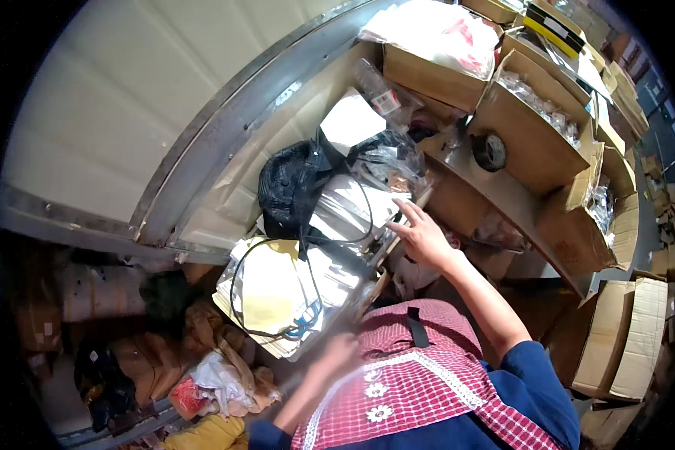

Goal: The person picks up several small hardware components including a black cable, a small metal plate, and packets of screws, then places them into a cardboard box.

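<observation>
My right hand (pixel 421 234) reaches forward with its fingers spread, its fingertips at the edge of a pile of white flat packets (pixel 349 206) on a shelf. It holds nothing. A black plastic bag (pixel 292 187) lies just left of that pile. My left hand (pixel 336 352) is blurred by motion. It sits low, at the near edge of a stack of yellow and white envelopes (pixel 271 289) with a black cable (pixel 307 319) looped over them. I cannot tell whether this hand grips anything. A red checked apron (pixel 416 375) covers my front.
Open cardboard boxes (pixel 532 142) with clear bagged goods fill the shelves to the right, and a dark tape roll (pixel 490 151) lies on a metal ledge. More boxes (pixel 622 337) stand at lower right. Bags and crumpled cloth (pixel 217 375) are heaped at lower left. A pale wall (pixel 127 97) stands behind.
</observation>
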`<state>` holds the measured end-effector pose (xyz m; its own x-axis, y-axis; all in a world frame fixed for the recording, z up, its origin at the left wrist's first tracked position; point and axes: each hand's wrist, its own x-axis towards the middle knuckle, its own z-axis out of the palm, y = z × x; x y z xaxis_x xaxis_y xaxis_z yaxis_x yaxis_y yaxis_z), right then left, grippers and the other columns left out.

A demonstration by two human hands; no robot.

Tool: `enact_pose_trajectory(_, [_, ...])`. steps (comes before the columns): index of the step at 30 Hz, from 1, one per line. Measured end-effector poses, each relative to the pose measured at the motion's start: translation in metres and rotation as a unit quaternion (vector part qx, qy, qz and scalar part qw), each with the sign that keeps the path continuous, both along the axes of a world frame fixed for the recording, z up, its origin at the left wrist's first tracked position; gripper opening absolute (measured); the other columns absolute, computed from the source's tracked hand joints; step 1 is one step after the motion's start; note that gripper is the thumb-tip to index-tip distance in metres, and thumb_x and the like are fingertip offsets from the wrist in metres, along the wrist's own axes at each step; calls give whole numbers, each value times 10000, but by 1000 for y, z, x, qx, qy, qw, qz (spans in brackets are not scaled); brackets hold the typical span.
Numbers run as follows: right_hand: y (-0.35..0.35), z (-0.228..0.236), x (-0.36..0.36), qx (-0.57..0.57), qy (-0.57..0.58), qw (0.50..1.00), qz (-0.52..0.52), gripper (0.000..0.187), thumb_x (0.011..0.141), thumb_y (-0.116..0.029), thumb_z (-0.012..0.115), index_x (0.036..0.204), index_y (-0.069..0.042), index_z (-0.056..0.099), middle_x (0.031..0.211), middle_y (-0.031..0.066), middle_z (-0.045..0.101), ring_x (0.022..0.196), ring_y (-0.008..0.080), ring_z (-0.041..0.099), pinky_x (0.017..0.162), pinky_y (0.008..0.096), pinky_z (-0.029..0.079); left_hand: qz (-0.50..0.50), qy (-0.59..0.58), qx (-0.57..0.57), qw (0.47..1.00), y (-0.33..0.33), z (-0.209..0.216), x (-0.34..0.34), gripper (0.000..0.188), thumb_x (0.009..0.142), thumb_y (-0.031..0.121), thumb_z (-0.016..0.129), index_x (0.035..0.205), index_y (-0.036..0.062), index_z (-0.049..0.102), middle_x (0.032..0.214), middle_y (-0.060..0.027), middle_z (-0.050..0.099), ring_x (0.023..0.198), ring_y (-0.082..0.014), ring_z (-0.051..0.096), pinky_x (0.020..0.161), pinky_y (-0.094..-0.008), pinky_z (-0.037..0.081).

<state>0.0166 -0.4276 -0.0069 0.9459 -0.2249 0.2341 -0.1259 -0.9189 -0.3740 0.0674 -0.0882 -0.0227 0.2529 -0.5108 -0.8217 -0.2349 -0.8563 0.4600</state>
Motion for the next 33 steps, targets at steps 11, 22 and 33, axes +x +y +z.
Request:
enact_pose_trajectory(11, [2,-19,8,229,-78,969,-46,492,848,3,615,1327,-108,597,1494,187,449,1297,387,519,1025,424,478,303,238,-214,897,-59,10,54,458,1043,239,521,1396,-48,466,1343,-190,593,1213,-255,604,1018,-354,482])
enact_pose_trajectory(22, [-18,5,50,51,-100,994,-11,211,775,-53,713,962,-23,619,1485,179,451,1343,429,402,1098,515,373,412,205,-277,844,-82,31,37,308,1019,154,536,1254,-38,589,1221,-152,655,1113,-224,646,975,-322,492])
enact_pose_trajectory(33, [-7,-7,10,119,-130,979,107,173,807,-30,704,966,-53,639,1160,163,577,1044,388,534,902,481,450,471,-28,-373,799,-62,-13,1,319,972,49,570,1276,-45,581,1204,-88,649,1075,-137,614,963,-280,468])
